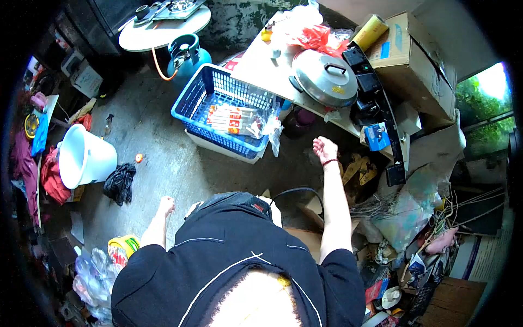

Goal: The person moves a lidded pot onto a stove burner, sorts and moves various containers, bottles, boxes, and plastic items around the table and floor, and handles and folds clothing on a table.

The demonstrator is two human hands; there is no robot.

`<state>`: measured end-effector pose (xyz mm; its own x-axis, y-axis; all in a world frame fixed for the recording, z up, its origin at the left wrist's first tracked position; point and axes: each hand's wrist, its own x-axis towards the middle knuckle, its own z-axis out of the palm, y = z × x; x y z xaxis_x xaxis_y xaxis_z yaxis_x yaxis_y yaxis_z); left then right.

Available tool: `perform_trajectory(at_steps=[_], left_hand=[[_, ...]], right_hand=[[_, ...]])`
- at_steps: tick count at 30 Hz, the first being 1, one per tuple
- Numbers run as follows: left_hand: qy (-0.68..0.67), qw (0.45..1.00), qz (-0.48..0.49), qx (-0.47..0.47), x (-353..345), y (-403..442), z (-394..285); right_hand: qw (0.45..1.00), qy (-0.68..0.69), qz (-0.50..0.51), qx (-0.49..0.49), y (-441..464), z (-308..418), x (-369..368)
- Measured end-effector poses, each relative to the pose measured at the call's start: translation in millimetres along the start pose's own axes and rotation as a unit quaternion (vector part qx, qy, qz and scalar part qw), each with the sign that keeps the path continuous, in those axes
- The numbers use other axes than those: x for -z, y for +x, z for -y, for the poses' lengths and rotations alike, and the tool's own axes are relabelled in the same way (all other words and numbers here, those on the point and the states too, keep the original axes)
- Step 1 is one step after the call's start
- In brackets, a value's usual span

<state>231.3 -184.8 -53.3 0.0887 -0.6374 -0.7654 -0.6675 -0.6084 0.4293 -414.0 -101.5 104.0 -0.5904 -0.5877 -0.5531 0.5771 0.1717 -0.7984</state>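
Blue basket (220,138) sits on a white box (216,150) by the table's (259,66) near left corner, packets (231,119) inside. The right hand (325,149) curls its fingers together, touching nothing visible; the left hand (166,205) shows too small to tell.

left hand (166,205) hangs over the grey floor (155,169); right hand (325,149) is near the blue basket (218,135) holding packets (231,120).

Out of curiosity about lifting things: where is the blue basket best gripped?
Probably by the rim at both ends of the blue basket, two-handed, from the near side: it stands upright, open-topped, with bare floor before it. Clear plastic drapes its right end.
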Motion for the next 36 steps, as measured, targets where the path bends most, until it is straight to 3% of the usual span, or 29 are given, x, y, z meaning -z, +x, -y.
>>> perform_trajectory(at_steps=[5, 8, 9, 10, 11, 14, 15, 18, 21, 23, 25, 27, 30, 33, 35, 36], left_hand=[[-0.078, 0.997, 0.008, -0.025, -26.9, -0.1, -55.6], [-0.136, 0.99, 0.016, -0.041, -52.2, -0.6, -100.4], [-0.17, 0.984, 0.02, -0.052, -60.0, -2.3, -118.1], [-0.204, 0.977, 0.023, -0.061, -67.4, -8.9, -139.5], [-0.232, 0.97, 0.021, -0.073, -78.9, -15.7, -162.9], [-0.284, 0.948, 0.052, -0.134, -107.0, -55.1, -252.0], [-0.284, 0.944, 0.072, -0.15, -116.5, -68.5, -288.6], [-0.288, 0.921, 0.137, -0.224, -145.7, -95.8, -385.1], [-0.302, 0.894, 0.209, -0.256, -183.8, -111.0, -465.5], [-0.314, 0.872, 0.252, -0.276, -217.1, -104.4, -503.0], [-0.314, 0.867, 0.273, -0.275, -242.8, -99.6, -539.2], [-0.283, 0.897, 0.222, -0.257, -264.3, -91.5, -569.1], [-0.347, 0.881, 0.21, -0.242, -290.0, -57.4, -585.8], [-0.407, 0.869, 0.191, -0.206, -304.8, -39.4, -593.4], [-0.382, 0.863, 0.243, -0.223, -300.6, -28.0, -591.6], [-0.39, 0.855, 0.266, -0.216, -297.9, -27.6, -594.2]], right_hand=[[0.983, -0.087, 0.052, 0.151, 20.8, 100.2, -51.8], [0.943, -0.227, 0.033, 0.241, 63.5, 132.9, -73.1], [0.916, -0.287, 0.018, 0.279, 79.5, 142.9, -76.7], [0.842, -0.37, 0.0, 0.391, 100.5, 152.1, -77.0], [0.816, -0.412, -0.021, 0.404, 118.9, 162.7, -72.4], [0.655, -0.561, -0.066, 0.502, 159.2, 198.3, -69.5], [0.635, -0.561, -0.052, 0.529, 166.4, 210.7, -71.6], [0.521, -0.64, -0.009, 0.564, 208.5, 236.5, -76.8], [0.488, -0.756, 0.027, 0.435, 235.1, 249.9, -82.4], [0.484, -0.753, 0.083, 0.438, 257.7, 252.7, -80.6], [0.427, -0.769, 0.122, 0.46, 267.5, 258.6, -81.1], [0.423, -0.762, 0.145, 0.468, 263.3, 269.8, -80.9], [0.413, -0.745, 0.194, 0.486, 262.4, 284.9, -77.6], [0.516, -0.68, 0.21, 0.477, 261.1, 313.1, -75.7], [0.619, -0.623, 0.26, 0.402, 285.2, 329.3, -67.0], [0.637, -0.602, 0.263, 0.404, 295.6, 338.9, -62.6]])
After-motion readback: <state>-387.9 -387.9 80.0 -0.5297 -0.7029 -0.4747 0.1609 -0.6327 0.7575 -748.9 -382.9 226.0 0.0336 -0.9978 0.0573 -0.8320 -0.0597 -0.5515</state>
